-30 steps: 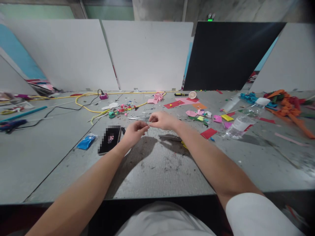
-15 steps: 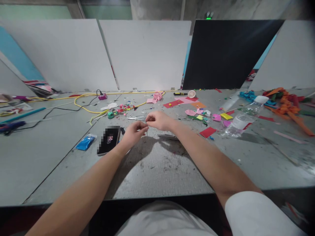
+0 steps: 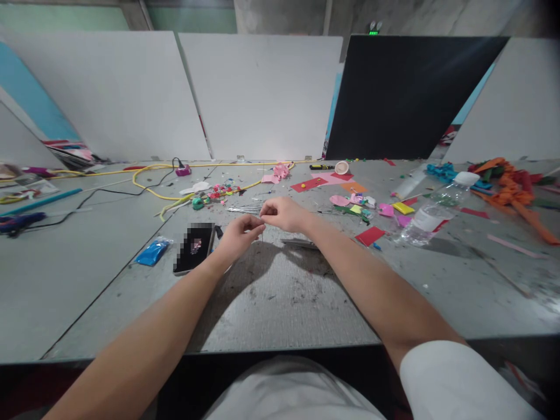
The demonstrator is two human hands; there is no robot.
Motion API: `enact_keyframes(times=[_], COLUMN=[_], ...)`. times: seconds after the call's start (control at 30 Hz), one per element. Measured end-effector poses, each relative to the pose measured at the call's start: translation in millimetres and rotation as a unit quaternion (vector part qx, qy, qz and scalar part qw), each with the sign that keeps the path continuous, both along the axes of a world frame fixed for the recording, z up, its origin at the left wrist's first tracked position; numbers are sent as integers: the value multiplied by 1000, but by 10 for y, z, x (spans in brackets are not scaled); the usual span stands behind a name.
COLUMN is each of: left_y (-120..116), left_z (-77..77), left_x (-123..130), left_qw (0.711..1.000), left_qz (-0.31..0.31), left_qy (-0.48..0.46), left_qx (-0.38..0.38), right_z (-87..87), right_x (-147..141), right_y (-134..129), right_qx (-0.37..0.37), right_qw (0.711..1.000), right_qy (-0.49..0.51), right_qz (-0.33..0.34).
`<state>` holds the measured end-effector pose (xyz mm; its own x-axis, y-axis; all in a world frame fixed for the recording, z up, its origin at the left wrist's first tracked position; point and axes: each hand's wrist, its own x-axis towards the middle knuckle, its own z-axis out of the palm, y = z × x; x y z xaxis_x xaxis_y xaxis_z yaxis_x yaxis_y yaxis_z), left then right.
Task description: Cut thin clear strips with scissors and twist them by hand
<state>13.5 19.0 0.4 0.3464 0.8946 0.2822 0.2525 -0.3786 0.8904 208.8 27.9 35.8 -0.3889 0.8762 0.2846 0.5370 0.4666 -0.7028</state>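
Left hand [image 3: 238, 236], head view: pinched on a thin strand [image 3: 262, 235], right of the phone [image 3: 195, 251]. Right hand [image 3: 284, 214]: fingertips together beside the left's; whether gripping, I cannot tell. Change: right hand nearer the left than a second ago; both seemingly at one strand. Metal wires [image 3: 245, 209]: beyond the phone, rightward.

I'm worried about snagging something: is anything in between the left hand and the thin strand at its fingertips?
Nothing visible is: the left hand pinches the thin strand directly. The right hand is close beside it, and the silvery wires lie beyond the hands, not in between.
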Motion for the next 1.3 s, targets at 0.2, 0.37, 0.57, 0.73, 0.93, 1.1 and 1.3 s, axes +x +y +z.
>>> enact_keyframes(times=[0.2, 0.37, 0.57, 0.73, 0.93, 1.1, 1.3], left_y=[-2, -36, -35, -52, -57, -71, -113], left_z=[10, 22, 23, 61, 72, 82, 104], left_x=[-14, -7, -2, -5, -6, 5, 29], left_qw=[998, 999, 1000, 999, 999, 999, 1000], left_qz=[8, 8, 7, 7, 13, 7, 4], left_qy=[40, 29, -4, 13, 29, 19, -21], left_qx=[47, 43, 23, 29, 42, 39, -12], right_z=[23, 48, -6, -11, 62, 72, 133], right_x=[-19, -39, -54, -58, -45, -26, -31], right_y=[-29, -61, -21, -19, -63, -62, -134], right_qx=[-1, -6, -3, -17, -16, -3, -1], right_qw=[1000, 1000, 1000, 999, 997, 999, 1000], right_qy=[9, 2, 8, 46, 70, 43, 25], right_qz=[-7, -16, -21, -17, -26, -17, -9])
